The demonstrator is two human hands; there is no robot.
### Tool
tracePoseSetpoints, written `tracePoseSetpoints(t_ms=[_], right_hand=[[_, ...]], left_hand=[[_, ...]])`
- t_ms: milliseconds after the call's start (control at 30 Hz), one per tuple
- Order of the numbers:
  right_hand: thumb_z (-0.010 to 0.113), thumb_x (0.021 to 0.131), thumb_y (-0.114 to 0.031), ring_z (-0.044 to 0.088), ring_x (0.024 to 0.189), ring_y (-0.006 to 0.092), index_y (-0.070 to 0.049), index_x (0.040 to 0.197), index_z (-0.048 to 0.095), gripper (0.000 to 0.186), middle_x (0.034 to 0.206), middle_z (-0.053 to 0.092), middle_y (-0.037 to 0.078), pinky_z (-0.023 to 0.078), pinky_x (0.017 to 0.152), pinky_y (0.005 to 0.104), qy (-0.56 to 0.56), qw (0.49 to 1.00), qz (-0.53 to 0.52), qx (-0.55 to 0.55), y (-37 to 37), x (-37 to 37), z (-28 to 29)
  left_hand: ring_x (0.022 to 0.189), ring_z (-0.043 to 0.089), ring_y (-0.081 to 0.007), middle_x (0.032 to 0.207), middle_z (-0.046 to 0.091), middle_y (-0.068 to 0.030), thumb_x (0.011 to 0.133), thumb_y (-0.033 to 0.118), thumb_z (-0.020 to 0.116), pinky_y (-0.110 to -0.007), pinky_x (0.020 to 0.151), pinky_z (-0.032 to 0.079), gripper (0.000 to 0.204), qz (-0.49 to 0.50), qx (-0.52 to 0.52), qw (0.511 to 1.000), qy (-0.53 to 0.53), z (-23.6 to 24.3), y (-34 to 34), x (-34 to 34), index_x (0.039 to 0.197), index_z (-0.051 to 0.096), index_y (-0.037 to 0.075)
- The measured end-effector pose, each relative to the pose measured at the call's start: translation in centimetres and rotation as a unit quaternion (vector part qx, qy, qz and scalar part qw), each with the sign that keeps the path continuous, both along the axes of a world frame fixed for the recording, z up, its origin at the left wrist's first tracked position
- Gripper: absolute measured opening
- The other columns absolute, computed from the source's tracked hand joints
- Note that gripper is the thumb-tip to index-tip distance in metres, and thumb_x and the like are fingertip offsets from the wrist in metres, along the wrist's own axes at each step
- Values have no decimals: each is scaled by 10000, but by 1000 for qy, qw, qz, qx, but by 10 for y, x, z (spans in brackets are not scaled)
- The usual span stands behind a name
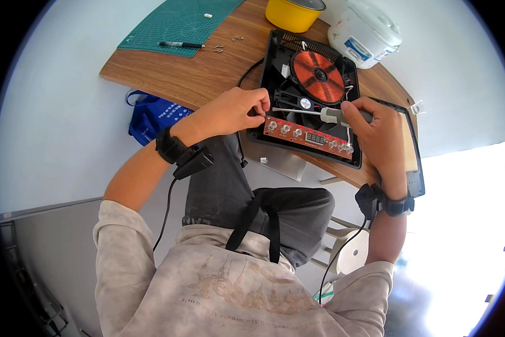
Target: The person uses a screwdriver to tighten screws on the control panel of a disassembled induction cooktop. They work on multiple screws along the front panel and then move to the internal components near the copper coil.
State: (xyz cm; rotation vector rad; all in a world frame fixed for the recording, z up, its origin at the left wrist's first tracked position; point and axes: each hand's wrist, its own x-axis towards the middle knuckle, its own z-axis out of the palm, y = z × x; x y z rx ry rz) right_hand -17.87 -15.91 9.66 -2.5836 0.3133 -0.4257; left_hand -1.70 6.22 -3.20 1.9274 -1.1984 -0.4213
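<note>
Screwdriver (334, 115) gripped in right hand (377, 124), on near side of coil (320, 76); shaft pointed toward left hand (244, 109), fingers curled, contents cannot be told. Control board (305, 135), also near side of coil, could be scratched if tip slips.

I make this an electronics workspace.
A brown wood-grain table (151, 77) carries a green cutting mat (174, 27) and an opened black plastic appliance housing (281, 87); a grey-handled metal screwdriver (332, 115) is over it.
</note>
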Motion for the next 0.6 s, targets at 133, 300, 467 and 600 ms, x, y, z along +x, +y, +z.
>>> tracePoseSetpoints(t_ms=[133,300,467,600], right_hand=[[727,931,-278,567,513,193,3,856,741,292,603,634,116,466,547,321,-8,1000,18,-4,-1,-1,-4],[727,926,-267,573,484,233,-5,841,740,276,584,625,121,468,526,330,-23,998,42,-31,-2,0,-10],[724,926,-258,605,504,251,-3,832,735,273,604,639,135,482,534,335,-31,997,60,-40,-1,0,-11],[721,927,-254,615,512,245,-3,840,739,266,617,655,132,489,544,332,-26,998,41,-35,2,-2,-8]], left_hand=[[850,718,-314,937,761,-128,879,109,684,-381,746,544,213,2,-30,999,-11,-3,-1,0,1052,582,38],[834,715,-305,920,760,-125,874,108,687,-377,740,539,209,-3,-27,1000,-3,-1,-1,-1,1044,591,33],[850,697,-275,942,746,-122,908,113,691,-355,792,524,204,-9,-14,1000,8,-2,-1,0,1076,600,43],[863,701,-272,946,743,-123,909,106,688,-351,812,531,192,-5,-11,1000,10,-1,0,-2,1075,619,42]])
